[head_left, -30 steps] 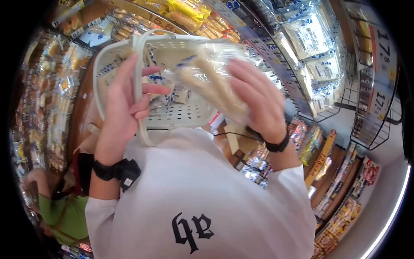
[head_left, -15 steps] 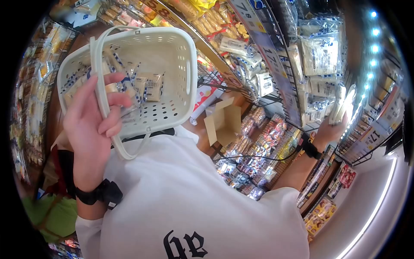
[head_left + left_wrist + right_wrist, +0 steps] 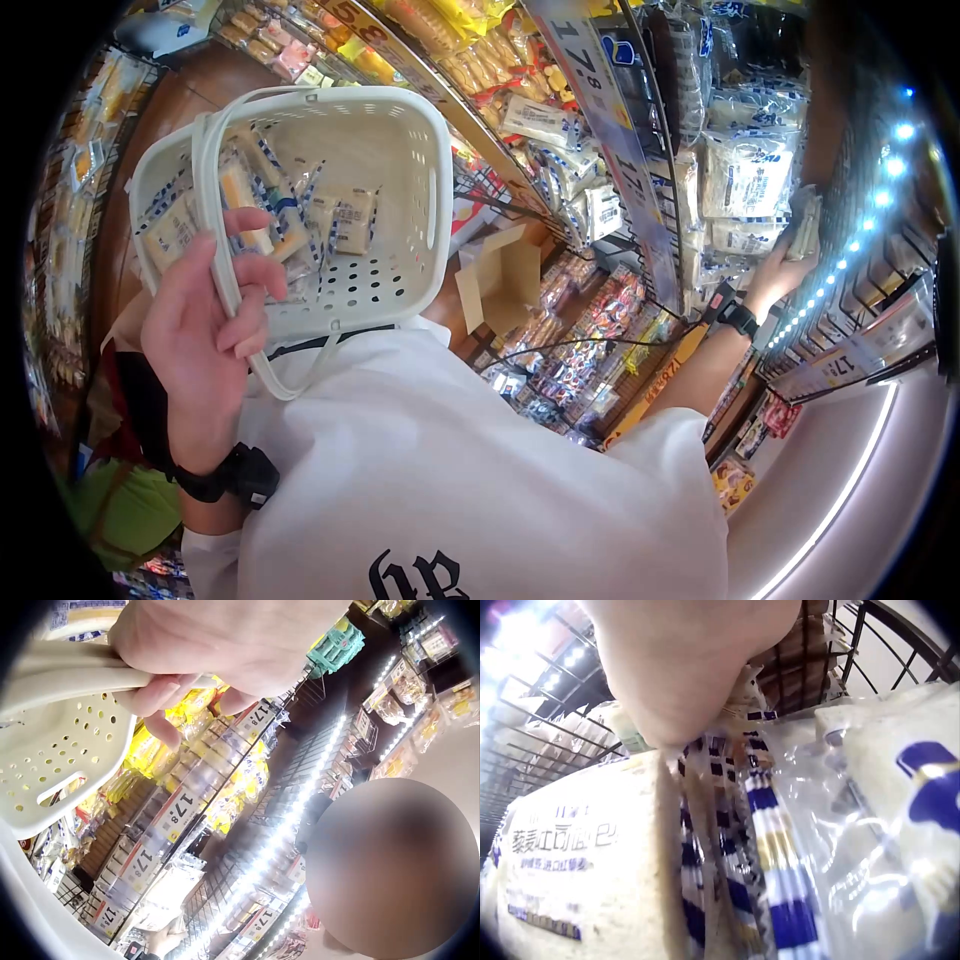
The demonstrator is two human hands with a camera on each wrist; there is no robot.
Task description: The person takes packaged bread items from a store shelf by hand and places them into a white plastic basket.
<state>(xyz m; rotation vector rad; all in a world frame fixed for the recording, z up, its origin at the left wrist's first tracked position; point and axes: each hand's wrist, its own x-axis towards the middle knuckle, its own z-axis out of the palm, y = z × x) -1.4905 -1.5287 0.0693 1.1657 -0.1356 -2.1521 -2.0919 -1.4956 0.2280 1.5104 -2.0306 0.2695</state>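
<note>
My left hand holds the handle of a cream plastic basket, fingers curled round it, in the head view. Inside the basket lie several clear packets of sliced bread with blue-and-white striped edges. At the far right, my right hand reaches in at a wire shelf and grips a bread packet by its lower end. The right wrist view shows the heel of that hand over upright bread packets with blue print; its fingertips are hidden there.
Stacked bread packets fill the wire shelf behind a price strip. An open cardboard box stands below, near racks of small packaged snacks. A lit wire shelf runs along the right. Someone in green is at lower left.
My right hand has swung from over the basket to the right-hand shelf with a bread packet, then moved slightly within the shelf. My left hand and the basket have shifted left.
</note>
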